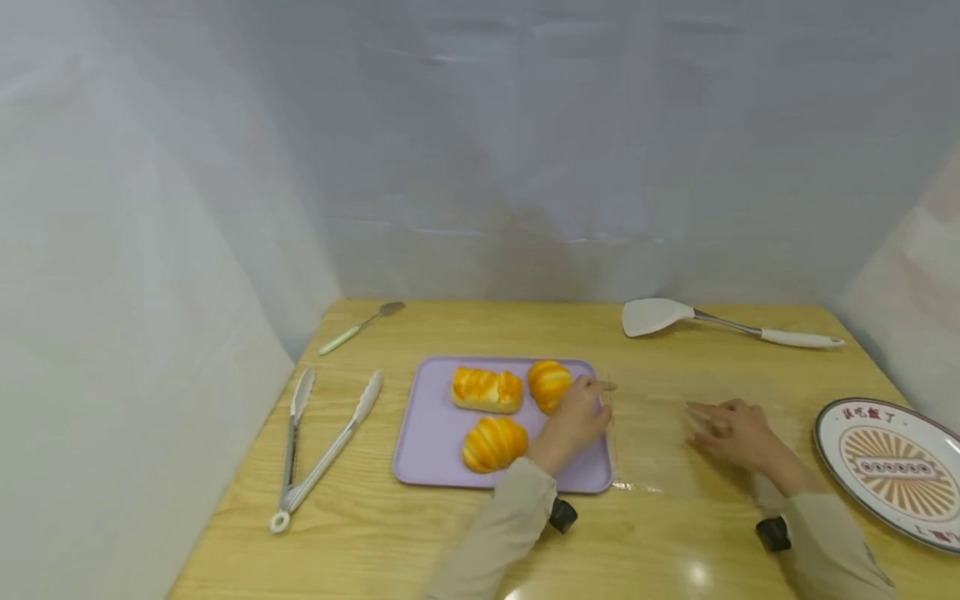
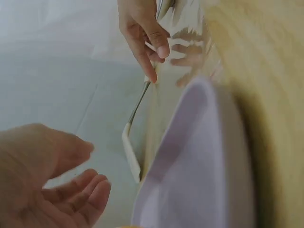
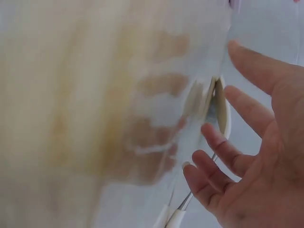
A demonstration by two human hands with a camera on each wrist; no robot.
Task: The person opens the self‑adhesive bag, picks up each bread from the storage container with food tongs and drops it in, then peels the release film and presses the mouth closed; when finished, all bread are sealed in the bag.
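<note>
A purple tray (image 1: 431,450) lies on the table with three breads: a loaf-shaped bread (image 1: 486,392), a round striped bread (image 1: 548,383) and a croissant-like bread (image 1: 495,443). My left hand (image 1: 573,423) hovers over the tray's right side, close by the striped bread, its thumb and fingers apart and nothing between them. Right of the tray lies a clear glossy sheet (image 1: 652,442), its edge glinting. Above this sheet is my right hand (image 1: 738,433), with loosely extended fingers (image 3: 251,109); their reflection shows in the sheet.
Metal tongs (image 1: 322,467) lie spread at the left, below a small green-handled utensil (image 1: 360,327). A white spatula (image 1: 656,317) lies along the back edge. At the far right is a patterned plate (image 1: 832,442). White sheeting (image 1: 480,167) surrounds the wooden table.
</note>
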